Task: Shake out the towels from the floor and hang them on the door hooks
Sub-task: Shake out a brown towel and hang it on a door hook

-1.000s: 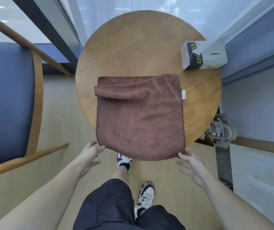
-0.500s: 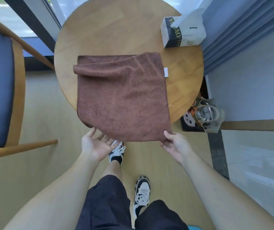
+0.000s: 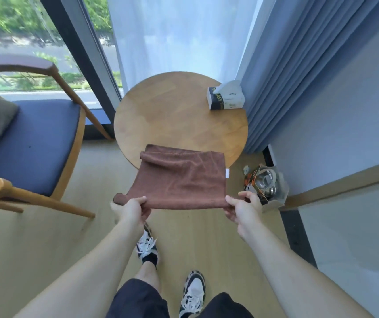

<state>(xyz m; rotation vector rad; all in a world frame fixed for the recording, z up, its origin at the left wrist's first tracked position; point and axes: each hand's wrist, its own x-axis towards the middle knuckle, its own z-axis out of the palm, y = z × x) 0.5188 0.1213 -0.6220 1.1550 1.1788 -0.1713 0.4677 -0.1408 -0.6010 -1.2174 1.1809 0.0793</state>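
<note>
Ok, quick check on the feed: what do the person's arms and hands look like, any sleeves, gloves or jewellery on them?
Both forearms are bare all the way to the bottom edge of the picture; no sleeve shows. The left hand and the right hand are ungloved. I see no ring, watch or bracelet on either wrist, and no markings. Below the arms, dark shorts and black-and-white trainers are worn.

Round wooden table (image 3: 172, 120), tissue box (image 3: 226, 99) at its right edge, brown towel's (image 3: 181, 177) far end on its near rim.

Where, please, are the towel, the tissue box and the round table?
towel (image 3: 179, 182), head view, middle of the brown cloth
tissue box (image 3: 226, 101), head view, its front face
round table (image 3: 172, 115), head view, bare wooden top
</note>
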